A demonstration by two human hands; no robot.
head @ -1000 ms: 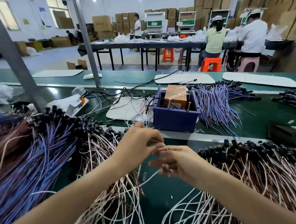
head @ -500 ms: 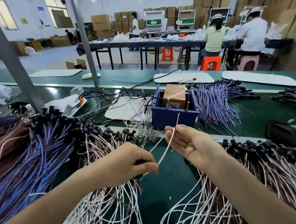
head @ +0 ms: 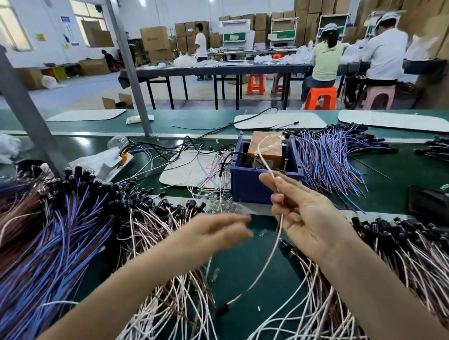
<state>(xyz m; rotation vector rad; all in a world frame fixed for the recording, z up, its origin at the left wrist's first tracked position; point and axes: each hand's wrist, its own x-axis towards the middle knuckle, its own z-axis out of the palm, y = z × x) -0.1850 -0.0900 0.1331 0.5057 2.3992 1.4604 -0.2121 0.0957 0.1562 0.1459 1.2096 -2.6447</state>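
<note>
Over the glossy green belt [head: 245,262], one thin, pale wire [head: 271,258].

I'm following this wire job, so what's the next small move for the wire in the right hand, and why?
Probably feed the top end of the pale wire into the blue bin. The right hand pinches it upright, its tip already in front of the orange block there; the black connector hangs low, and the blurred left hand seems free.
</note>
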